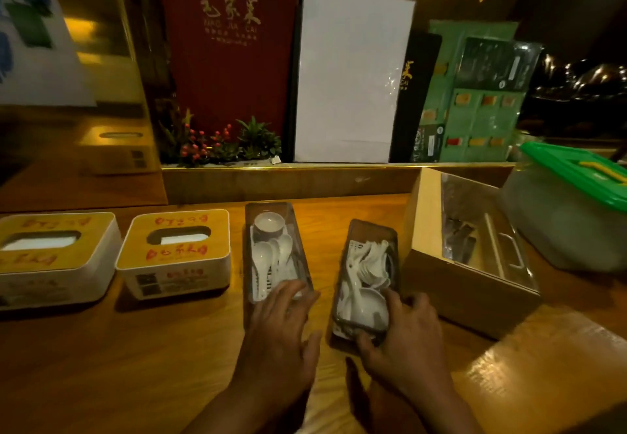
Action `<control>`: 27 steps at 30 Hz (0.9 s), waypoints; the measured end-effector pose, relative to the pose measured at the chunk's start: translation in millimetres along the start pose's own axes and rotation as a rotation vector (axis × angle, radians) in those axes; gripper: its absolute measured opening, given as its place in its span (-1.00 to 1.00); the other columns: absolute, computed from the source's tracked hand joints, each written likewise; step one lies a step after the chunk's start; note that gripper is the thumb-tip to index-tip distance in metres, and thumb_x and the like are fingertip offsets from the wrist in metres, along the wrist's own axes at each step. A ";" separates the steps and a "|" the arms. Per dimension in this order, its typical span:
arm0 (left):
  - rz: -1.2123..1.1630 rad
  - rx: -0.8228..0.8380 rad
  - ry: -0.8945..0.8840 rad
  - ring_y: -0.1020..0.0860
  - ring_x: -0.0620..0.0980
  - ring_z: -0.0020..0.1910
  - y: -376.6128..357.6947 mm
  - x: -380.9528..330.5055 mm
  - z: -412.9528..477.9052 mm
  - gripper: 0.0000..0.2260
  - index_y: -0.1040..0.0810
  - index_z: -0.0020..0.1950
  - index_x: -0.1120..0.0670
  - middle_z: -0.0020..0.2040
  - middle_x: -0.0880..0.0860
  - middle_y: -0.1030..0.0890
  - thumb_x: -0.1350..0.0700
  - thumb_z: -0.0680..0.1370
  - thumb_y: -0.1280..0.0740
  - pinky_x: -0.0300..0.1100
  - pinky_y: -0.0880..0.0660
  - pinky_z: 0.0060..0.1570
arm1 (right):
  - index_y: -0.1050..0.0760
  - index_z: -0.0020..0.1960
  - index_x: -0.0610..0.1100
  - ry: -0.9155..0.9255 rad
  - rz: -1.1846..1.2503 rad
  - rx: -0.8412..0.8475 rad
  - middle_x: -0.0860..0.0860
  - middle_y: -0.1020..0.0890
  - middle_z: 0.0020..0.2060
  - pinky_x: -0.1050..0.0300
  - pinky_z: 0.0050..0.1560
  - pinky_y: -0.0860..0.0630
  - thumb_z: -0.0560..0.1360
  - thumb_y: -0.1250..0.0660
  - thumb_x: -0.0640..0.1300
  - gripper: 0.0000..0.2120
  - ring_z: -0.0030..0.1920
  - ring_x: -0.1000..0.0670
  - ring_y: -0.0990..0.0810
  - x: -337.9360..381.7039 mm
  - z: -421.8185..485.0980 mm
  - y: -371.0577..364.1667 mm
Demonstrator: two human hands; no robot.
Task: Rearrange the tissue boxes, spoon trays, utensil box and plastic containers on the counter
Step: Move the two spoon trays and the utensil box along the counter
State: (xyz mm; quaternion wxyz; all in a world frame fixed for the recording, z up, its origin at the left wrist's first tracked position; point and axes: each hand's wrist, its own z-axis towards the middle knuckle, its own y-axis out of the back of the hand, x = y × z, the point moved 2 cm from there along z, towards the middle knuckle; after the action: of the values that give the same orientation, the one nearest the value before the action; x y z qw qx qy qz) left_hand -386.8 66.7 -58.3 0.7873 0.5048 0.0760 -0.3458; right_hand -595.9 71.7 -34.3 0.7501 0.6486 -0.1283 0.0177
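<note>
Two white tissue boxes with yellow tops stand side by side at the left, one (51, 260) at the frame edge and one (174, 252) beside it. Two clear spoon trays of white spoons lie mid-counter. My left hand (281, 328) rests flat on the near end of the left tray (276, 250), fingers spread. My right hand (407, 338) grips the near end of the right tray (368, 281), thumb under its front edge. A wooden utensil box (464, 253) with a clear lid stands to the right. Beyond it sits a frosted plastic container (570, 216) with a green lid.
A raised wooden ledge (288, 179) runs along the back of the counter, carrying a red menu (227, 53), a white sheet holder (349, 74), green menus and a small plant with red berries (220, 145). A mirrored panel at the back left reflects a tissue box.
</note>
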 end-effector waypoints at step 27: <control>0.381 0.188 0.334 0.27 -0.12 0.54 -73.2 -88.3 45.2 -0.28 0.11 0.62 0.03 0.61 -0.05 0.17 -0.08 0.59 -0.21 -0.10 0.37 0.47 | 0.08 0.61 0.07 0.482 0.328 0.338 -0.06 0.03 0.62 0.03 0.45 -0.30 0.53 -0.34 -0.33 -0.14 0.56 -0.13 -0.16 -42.1 109.2 -42.4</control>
State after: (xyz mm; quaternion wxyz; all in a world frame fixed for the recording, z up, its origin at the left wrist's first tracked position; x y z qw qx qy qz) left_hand -508.9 51.3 -49.6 0.7644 0.6310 0.0759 -0.1089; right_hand -646.9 -35.9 -70.6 0.6278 0.7117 -0.0449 0.3120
